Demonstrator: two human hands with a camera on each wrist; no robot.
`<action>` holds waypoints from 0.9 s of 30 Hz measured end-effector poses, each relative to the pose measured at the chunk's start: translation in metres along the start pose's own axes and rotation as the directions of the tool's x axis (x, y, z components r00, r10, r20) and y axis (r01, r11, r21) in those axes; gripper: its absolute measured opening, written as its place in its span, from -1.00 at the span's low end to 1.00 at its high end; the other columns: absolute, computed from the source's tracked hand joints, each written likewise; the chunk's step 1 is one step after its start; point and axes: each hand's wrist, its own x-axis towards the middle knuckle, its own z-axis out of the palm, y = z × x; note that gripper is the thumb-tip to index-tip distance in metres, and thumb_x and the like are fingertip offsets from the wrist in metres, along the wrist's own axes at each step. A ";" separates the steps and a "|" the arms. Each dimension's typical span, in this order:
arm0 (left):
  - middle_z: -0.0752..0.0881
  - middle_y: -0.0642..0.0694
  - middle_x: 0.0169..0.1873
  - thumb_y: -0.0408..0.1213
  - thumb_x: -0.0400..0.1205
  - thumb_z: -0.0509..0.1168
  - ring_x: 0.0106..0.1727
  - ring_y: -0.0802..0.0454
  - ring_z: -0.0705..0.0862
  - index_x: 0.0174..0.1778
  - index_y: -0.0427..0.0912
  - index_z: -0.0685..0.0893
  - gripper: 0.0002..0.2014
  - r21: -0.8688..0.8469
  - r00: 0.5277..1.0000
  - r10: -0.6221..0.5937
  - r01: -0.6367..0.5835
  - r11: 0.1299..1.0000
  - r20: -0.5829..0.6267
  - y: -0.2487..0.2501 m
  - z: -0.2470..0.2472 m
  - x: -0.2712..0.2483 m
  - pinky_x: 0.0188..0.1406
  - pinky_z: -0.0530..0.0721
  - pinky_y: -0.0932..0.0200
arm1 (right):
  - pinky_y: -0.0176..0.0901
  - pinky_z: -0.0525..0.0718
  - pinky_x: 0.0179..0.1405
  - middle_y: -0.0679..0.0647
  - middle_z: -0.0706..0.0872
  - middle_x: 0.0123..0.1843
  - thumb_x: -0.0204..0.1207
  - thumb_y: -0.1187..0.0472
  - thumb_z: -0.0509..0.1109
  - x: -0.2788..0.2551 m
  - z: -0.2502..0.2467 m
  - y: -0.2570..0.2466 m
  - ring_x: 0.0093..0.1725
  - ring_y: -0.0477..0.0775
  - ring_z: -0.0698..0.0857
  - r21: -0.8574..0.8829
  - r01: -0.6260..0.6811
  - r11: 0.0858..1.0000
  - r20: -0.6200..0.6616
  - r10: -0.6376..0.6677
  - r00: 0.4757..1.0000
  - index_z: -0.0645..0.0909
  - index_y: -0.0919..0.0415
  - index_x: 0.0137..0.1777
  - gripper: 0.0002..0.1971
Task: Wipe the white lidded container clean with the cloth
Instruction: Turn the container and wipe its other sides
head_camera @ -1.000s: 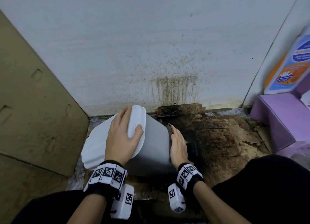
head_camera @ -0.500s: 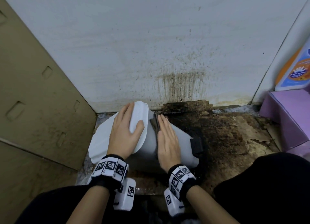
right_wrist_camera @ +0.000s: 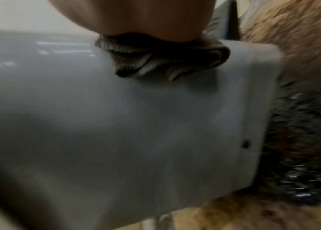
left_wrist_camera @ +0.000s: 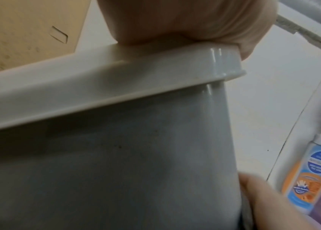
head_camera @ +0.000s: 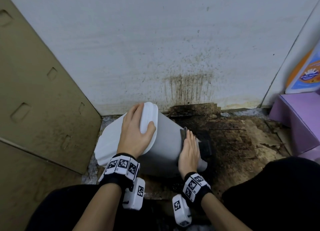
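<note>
The white lidded container [head_camera: 164,144] is tilted on the stained floor [head_camera: 233,144] near the wall [head_camera: 155,40], its lid [head_camera: 107,144] turned to the left. The lid's far right corner is clasped by the left hand [head_camera: 135,133], with fingers over the top and thumb hooked on the edge. A dark cloth [right_wrist_camera: 167,62] is pressed flat against the container's right side by the right hand [head_camera: 189,151], its fingers straight and together. Cardboard [head_camera: 39,101] stands at the left, and a purple box [head_camera: 297,120] at the right.
</note>
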 end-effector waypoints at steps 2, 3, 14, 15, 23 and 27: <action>0.32 0.08 0.63 0.00 0.60 0.17 0.63 0.15 0.24 0.68 -0.05 0.32 -0.33 0.001 1.000 0.003 -0.003 1.000 -0.007 -0.001 0.000 0.000 0.53 0.13 0.26 | -0.19 -0.17 0.72 -0.23 -0.02 0.80 0.82 0.01 -0.25 -0.009 0.006 -0.028 0.76 -0.25 -0.09 0.013 0.077 0.997 0.054 -0.078 0.996 0.01 -0.10 0.79 -0.47; 0.32 0.07 0.64 0.00 0.60 0.17 0.63 0.14 0.24 0.68 -0.06 0.32 -0.33 0.003 1.000 0.005 -0.005 1.000 -0.011 -0.001 0.000 0.000 0.53 0.13 0.27 | -0.20 -0.20 0.71 -0.29 -0.06 0.78 0.80 -0.03 -0.27 -0.014 0.010 -0.043 0.75 -0.29 -0.14 0.028 0.136 0.990 0.091 -0.138 0.986 -0.02 -0.13 0.79 -0.46; 0.30 0.10 0.67 0.03 0.62 0.15 0.67 0.14 0.22 0.70 -0.01 0.28 -0.33 -0.004 1.000 -0.005 0.005 1.000 0.012 -0.009 -0.003 0.000 0.63 0.20 0.12 | -0.15 0.04 0.74 -0.21 0.12 0.79 0.82 -0.02 -0.17 -0.008 0.006 -0.045 0.76 -0.26 0.01 -0.015 0.509 0.861 0.143 -0.502 0.853 0.10 -0.03 0.78 -0.46; 0.30 0.11 0.67 0.03 0.62 0.16 0.67 0.16 0.22 0.70 0.00 0.29 -0.33 -0.017 1.000 -0.010 0.010 1.000 0.008 -0.010 -0.004 -0.001 0.63 0.19 0.13 | -0.14 0.06 0.75 -0.21 0.14 0.79 0.81 -0.03 -0.17 -0.003 0.004 -0.035 0.76 -0.27 0.03 -0.013 0.482 0.876 0.139 -0.476 0.868 0.12 -0.03 0.78 -0.45; 0.28 0.12 0.67 0.08 0.62 0.14 0.66 0.17 0.21 0.70 0.00 0.29 -0.32 -0.001 1.000 0.011 -0.011 1.000 0.014 -0.006 -0.001 -0.003 0.61 0.18 0.15 | -0.25 0.04 0.69 -0.07 0.29 0.75 0.76 -0.02 -0.10 0.026 -0.019 0.028 0.71 -0.14 0.21 0.039 0.086 0.996 0.073 -0.089 0.993 0.27 -0.01 0.72 -0.45; 0.29 0.06 0.67 0.07 0.61 0.10 0.66 0.10 0.21 0.70 -0.02 0.27 -0.32 0.050 1.000 0.017 -0.017 0.999 0.013 -0.001 0.003 -0.002 0.63 0.24 0.02 | -0.25 0.02 0.68 -0.10 0.27 0.76 0.84 0.09 -0.10 0.027 -0.014 0.015 0.72 -0.14 0.18 0.056 0.013 0.998 0.052 -0.016 0.999 0.26 -0.01 0.74 -0.51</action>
